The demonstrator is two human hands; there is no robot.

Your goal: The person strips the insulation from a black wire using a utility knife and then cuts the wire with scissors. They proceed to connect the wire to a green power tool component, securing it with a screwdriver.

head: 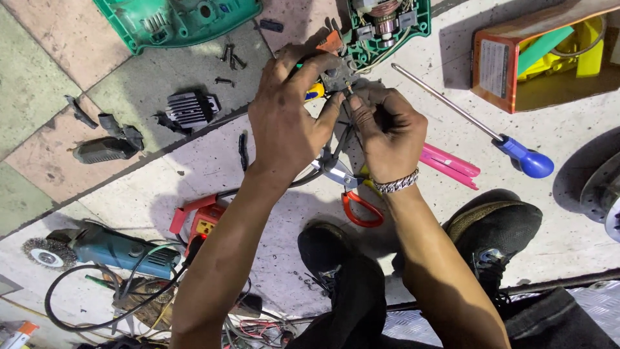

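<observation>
Screwdriver [516, 152], scissors [352, 194] nr hands [336, 123]

1. Small grey part [337, 76] pinched between left hand [287, 119] & right hand [387, 132]: mostly covered by fingers, kind can't be told.
2. Scissors [352, 190] under both wrists: blades hidden, only orange loop & some metal show.
3. Green motor housing [387, 26] just beyond hands: cut by top edge.
4. Green cover [174, 19] up-left of left hand: cut by top edge.
5. Metal disc [604, 190] far right of right hand: cut by right edge.
6. Screws [231, 58] left of left hand: too small to tell type.
</observation>
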